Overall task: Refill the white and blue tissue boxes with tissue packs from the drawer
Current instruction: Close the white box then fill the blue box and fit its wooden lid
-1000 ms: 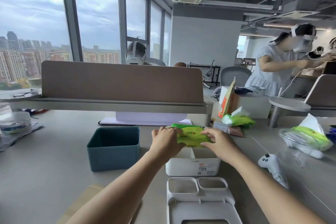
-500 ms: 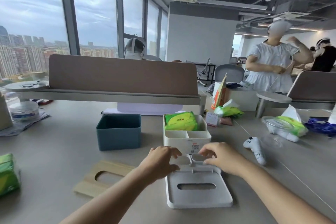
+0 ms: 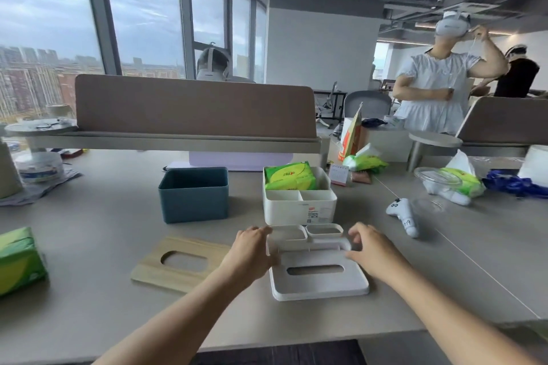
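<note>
The white tissue box (image 3: 299, 210) stands open mid-table with a green tissue pack (image 3: 289, 176) in its rear compartment. Its white slotted lid (image 3: 318, 281) lies flat on the table just in front of it. My left hand (image 3: 253, 250) grips the lid's left edge. My right hand (image 3: 372, 249) curls its fingers on the lid's right edge. The blue tissue box (image 3: 192, 195) sits open to the left; its inside is hidden from here. The blue box's wooden lid (image 3: 178, 265) lies flat in front of it. Another green tissue pack (image 3: 19, 261) rests at the far left.
A white controller (image 3: 404, 216) lies to the right of the white box. Further right are a clear bowl (image 3: 436, 178) and an opened green tissue pack (image 3: 458, 184). A desk divider (image 3: 192, 109) runs behind the boxes. A person in white (image 3: 436, 89) stands at the back right.
The green pack went down into the white box and both hands let it go. They pulled back toward me and closed on the sides of the white lid.
</note>
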